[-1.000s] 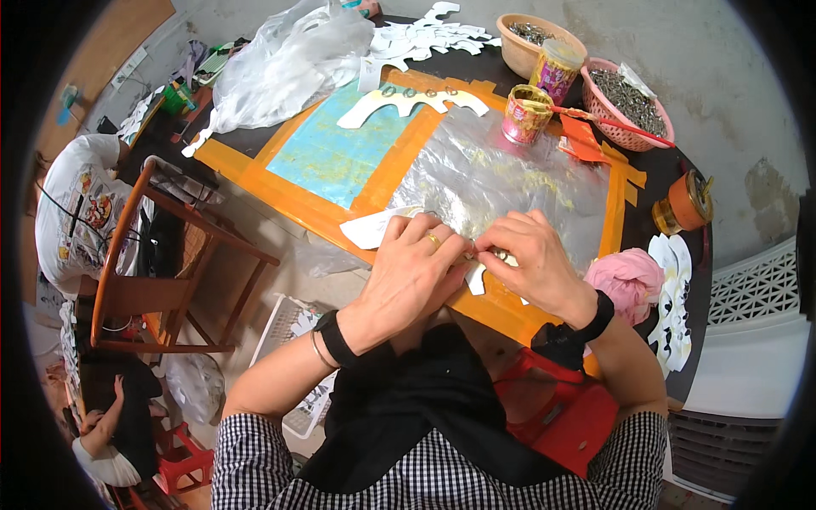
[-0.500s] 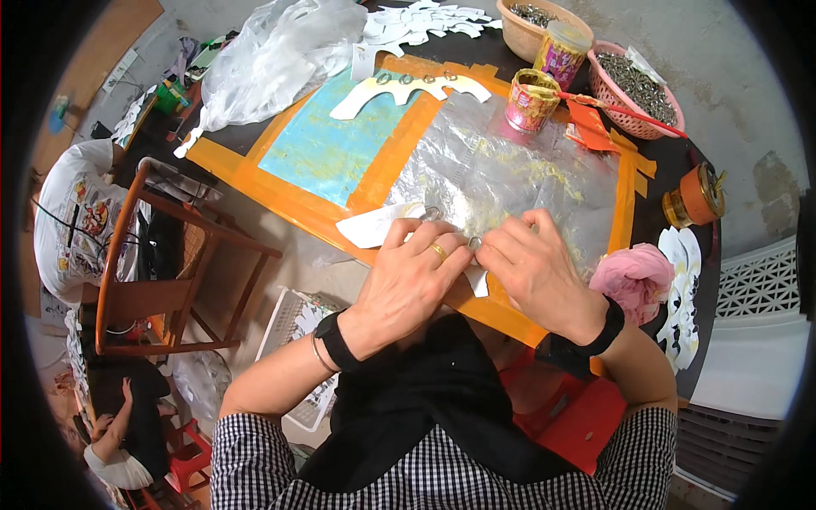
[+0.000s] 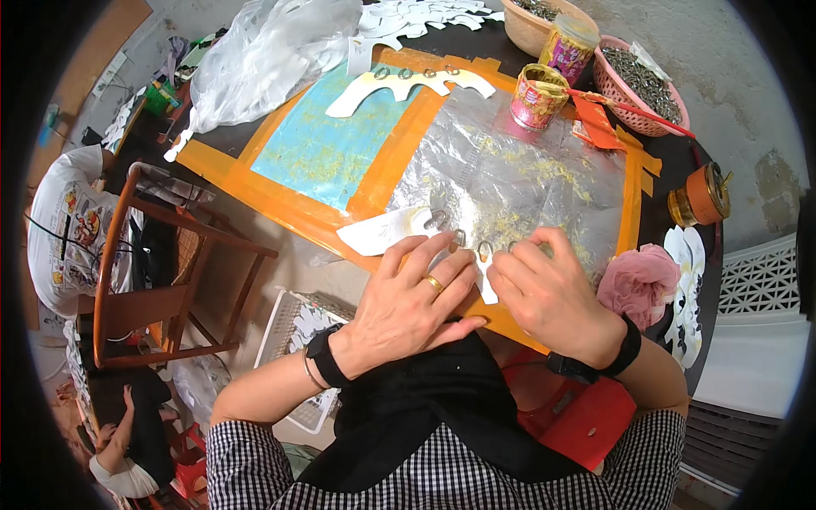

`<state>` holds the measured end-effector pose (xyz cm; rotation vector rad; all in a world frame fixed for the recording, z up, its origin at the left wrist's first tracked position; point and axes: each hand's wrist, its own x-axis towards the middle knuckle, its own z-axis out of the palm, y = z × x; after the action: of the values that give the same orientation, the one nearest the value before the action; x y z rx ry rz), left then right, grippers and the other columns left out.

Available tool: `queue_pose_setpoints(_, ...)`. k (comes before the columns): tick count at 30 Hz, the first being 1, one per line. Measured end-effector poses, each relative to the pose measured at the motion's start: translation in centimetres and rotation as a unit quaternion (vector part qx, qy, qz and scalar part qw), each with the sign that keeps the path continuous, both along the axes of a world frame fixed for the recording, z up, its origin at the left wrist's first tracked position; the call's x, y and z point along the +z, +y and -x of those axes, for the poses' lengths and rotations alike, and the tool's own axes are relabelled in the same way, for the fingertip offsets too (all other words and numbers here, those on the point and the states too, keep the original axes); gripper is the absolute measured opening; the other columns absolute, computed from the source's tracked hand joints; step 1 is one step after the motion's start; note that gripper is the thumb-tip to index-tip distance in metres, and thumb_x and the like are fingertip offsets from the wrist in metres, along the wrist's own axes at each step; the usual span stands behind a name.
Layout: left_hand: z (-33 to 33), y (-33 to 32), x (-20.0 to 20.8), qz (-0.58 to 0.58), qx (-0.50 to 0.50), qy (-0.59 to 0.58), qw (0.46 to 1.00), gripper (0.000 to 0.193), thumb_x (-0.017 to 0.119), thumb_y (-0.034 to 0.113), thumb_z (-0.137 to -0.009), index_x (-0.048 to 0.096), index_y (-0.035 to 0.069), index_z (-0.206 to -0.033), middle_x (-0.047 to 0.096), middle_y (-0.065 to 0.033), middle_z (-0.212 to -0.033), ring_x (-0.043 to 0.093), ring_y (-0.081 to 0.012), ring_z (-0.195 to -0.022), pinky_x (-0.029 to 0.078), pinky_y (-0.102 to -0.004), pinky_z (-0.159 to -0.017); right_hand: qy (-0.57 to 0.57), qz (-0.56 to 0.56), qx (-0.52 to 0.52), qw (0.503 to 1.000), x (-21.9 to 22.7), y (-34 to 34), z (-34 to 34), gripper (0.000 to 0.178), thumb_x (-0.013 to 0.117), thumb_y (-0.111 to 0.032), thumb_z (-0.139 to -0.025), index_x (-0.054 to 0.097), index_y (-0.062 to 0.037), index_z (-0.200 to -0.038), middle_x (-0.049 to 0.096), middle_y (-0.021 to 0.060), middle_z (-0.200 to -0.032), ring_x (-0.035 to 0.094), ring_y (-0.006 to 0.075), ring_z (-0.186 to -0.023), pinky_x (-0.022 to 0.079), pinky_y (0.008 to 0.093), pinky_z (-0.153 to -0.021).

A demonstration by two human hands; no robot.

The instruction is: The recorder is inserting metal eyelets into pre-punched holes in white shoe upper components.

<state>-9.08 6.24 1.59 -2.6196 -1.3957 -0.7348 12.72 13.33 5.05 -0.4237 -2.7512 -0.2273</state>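
A white scalloped piece with several metal rings lies across the near edge of the taped work area, partly hidden under my hands. My left hand rests over its middle, fingers stretched forward and thumb extended toward me. Between my hands, one metal ring stands at the strip's edge. My right hand is just right of this ring, with curled fingers pressed together; whatever is between its fingertips is hidden. Farther off, a similar scalloped piece lies flat with several rings along its edge.
A pink open tub, a lidded jar and a pink basket of metal parts stand back right. A pink cloth and a brown jar sit at right. A plastic bag lies back left; a wooden chair stands left.
My hands have drawn apart a little, uncovering the ring between them. My left thumb has swung out from under the hand. The view has shifted slightly.
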Motion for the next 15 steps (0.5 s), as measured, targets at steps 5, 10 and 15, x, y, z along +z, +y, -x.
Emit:
queue_pose_setpoints(5, 0.4, -0.2, -0.7, 0.018, -0.015, -0.016, 1.0, 0.062, 0.075, 0.052, -0.083, 0.065, 0.006, -0.123, 0.06, -0.0083, -0.135, 0.05, -0.0332, -0.132, 0.04, -0.047, -0.107, -0.025, 0.044, -0.017, 0.999, 0.6, -0.5, -0.7, 0.023, 0.067, -0.015, -0.076, 0.069, -0.0002, -0.094, 0.058, 0.0064, -0.096, 0.057, 0.0246, -0.101, 0.042, 0.0431, -0.095)
queue_pose_setpoints(10, 0.8, 0.1, -1.6, -0.055, -0.03, 0.035, 0.997, 0.054, 0.067, 0.05, -0.089, 0.064, 0.009, -0.124, 0.057, -0.0045, -0.138, 0.048, -0.0262, -0.135, 0.041, -0.042, -0.109, 0.019, 0.099, -0.031, 0.994, 0.8, -0.7, -0.8, 0.028, 0.068, -0.015, -0.081, 0.069, 0.0013, -0.104, 0.063, 0.0085, -0.112, 0.054, 0.0267, -0.115, 0.041, 0.0432, -0.097)
queue_pose_setpoints(15, 1.0, 0.3, -2.9, -0.059, -0.036, 0.035, 0.997, 0.057, 0.065, 0.055, -0.089, 0.065, 0.012, -0.127, 0.06, -0.0056, -0.135, 0.052, -0.026, -0.131, 0.039, -0.0442, -0.109, 0.0, 0.09, -0.019, 0.996, 0.3, -0.4, -1.3, 0.028, 0.07, -0.013, -0.081, 0.07, 0.0002, -0.106, 0.064, 0.0074, -0.117, 0.053, 0.027, -0.118, 0.04, 0.0428, -0.098)
